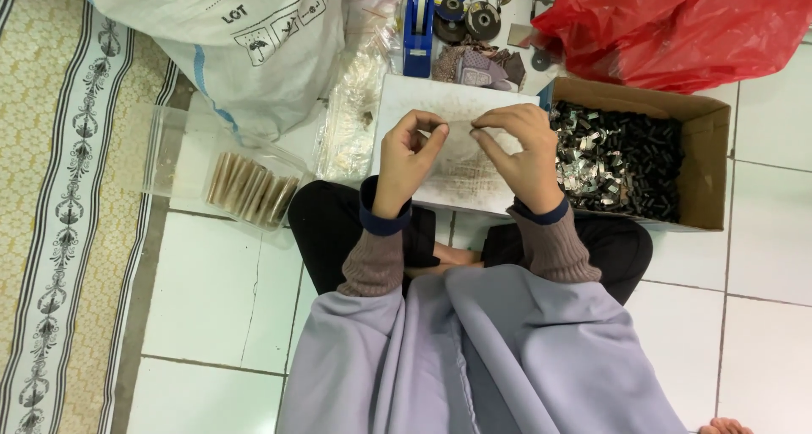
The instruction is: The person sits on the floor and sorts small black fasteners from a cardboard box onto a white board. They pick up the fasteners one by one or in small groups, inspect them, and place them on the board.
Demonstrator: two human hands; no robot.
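Observation:
My left hand and my right hand are raised together over a white board that rests on my crossed legs. Both pinch the ends of a small, thin clear piece between fingertips; it is too small to tell what it is. The board's surface is speckled with dark marks. To the right, a cardboard box holds several small dark and silvery parts.
A clear plastic container with tan sticks lies to the left on the tiled floor. A white sack, a blue tape dispenser, tape rolls and a red plastic bag stand behind. A patterned rug runs along the left.

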